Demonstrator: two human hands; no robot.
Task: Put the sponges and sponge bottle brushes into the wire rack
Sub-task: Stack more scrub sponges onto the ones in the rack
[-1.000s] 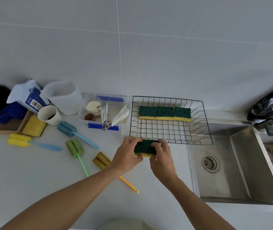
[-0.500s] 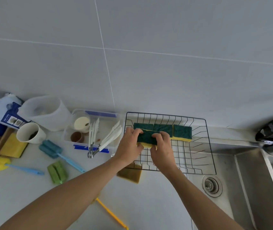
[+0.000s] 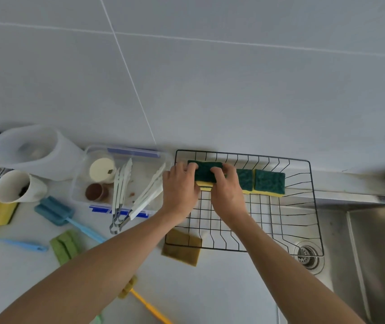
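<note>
Both hands have carried the sponge (image 3: 206, 175) from the counter's near side up to the rack (image 3: 313, 206) and now hold it at the rack's far left corner, seemingly on top of another sponge whose yellow edge shows below it, though the hands hide most of that. Nearest the camera, an orange handle (image 3: 149, 307) runs off past the left forearm, well short of the rack. An olive brush head (image 3: 182, 247) lies at the rack's near left corner, a green one (image 3: 66, 246) and a blue brush (image 3: 56, 211) further left. Left hand (image 3: 181, 190) and right hand (image 3: 226, 190) grip the sponge by its ends, fingers curled over its green top. Right of it, two more sponges (image 3: 268, 182) sit along the rack's far wall.
</note>
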